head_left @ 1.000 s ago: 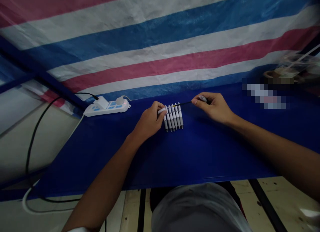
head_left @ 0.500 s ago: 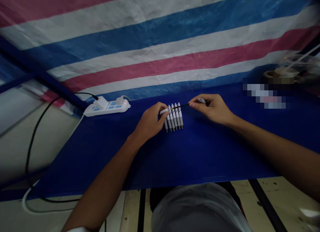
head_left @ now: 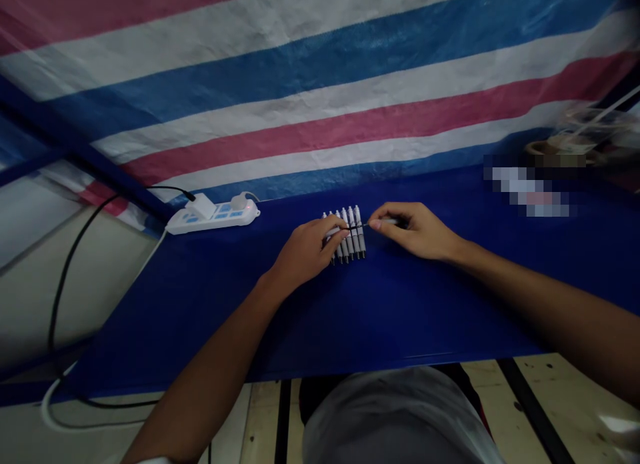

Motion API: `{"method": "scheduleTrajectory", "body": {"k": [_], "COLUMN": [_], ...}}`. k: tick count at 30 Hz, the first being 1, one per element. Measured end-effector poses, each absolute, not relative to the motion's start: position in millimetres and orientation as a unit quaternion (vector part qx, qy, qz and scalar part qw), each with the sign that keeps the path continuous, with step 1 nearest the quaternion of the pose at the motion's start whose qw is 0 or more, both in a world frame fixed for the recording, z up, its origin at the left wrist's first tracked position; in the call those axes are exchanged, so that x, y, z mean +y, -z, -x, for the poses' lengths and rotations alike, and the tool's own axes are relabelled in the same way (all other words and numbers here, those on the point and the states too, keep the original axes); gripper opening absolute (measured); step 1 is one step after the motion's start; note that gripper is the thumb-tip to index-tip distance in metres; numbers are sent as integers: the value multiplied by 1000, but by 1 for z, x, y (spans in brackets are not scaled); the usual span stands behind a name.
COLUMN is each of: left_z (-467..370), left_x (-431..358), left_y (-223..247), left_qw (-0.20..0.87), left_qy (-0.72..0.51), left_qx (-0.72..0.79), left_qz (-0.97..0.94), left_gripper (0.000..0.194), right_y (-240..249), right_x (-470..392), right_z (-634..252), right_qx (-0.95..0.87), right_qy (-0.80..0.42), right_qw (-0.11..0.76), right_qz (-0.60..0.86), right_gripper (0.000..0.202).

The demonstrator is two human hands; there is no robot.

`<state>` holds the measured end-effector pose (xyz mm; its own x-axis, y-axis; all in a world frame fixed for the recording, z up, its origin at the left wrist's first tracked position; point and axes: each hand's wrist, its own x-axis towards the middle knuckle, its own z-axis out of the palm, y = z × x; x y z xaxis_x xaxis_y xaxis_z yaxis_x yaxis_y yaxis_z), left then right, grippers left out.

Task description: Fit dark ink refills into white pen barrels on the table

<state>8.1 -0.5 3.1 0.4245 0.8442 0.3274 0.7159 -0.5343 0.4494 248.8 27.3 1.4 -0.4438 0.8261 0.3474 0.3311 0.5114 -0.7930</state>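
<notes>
My left hand (head_left: 305, 249) is closed around a white pen barrel (head_left: 334, 231), pinched between thumb and fingers. A thin dark refill (head_left: 356, 227) runs from that barrel toward the right. My right hand (head_left: 420, 231) pinches a greyish pen part (head_left: 389, 221), its left end at the refill's tip. Whether the tip is inside that part is too small to tell. Beneath the refill, several white-and-grey pens (head_left: 358, 241) lie side by side on the blue table (head_left: 350, 311). My left fingers partly cover the leftmost ones.
A white power strip (head_left: 215, 214) with plugs and cables lies at the table's left back. Behind the table hangs a striped plastic sheet (head_left: 320, 111). A blurred-out patch (head_left: 530, 192) and a round container (head_left: 555, 151) are at the right back.
My right hand has moved left and slightly down, toward my left hand. Its fingers pinched the refill before; now they hold the pen part in line with it. My left hand has shifted slightly right.
</notes>
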Motion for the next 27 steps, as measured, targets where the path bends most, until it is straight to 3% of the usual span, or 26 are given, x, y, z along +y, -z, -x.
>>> {"method": "scheduleTrajectory", "body": {"k": [16, 20, 27], "left_z": [-17, -17, -19], "left_x": [-6, -4, -4], "left_y": [-1, 2, 6], "left_qw": [180, 178, 164], "left_qy": [-264, -267, -267], "left_qx": [459, 459, 455], "left_qz": [-829, -829, -833], "left_gripper": [15, 18, 15], "right_y": [4, 7, 7], "right_x": [25, 26, 22], "right_z": [-246, -245, -240], "right_qx": [-851, -826, -783], "right_qy": [-289, -328, -396], "right_qw": [333, 343, 320], "right_qz": [284, 305, 358], "right_gripper": [23, 20, 35]}}
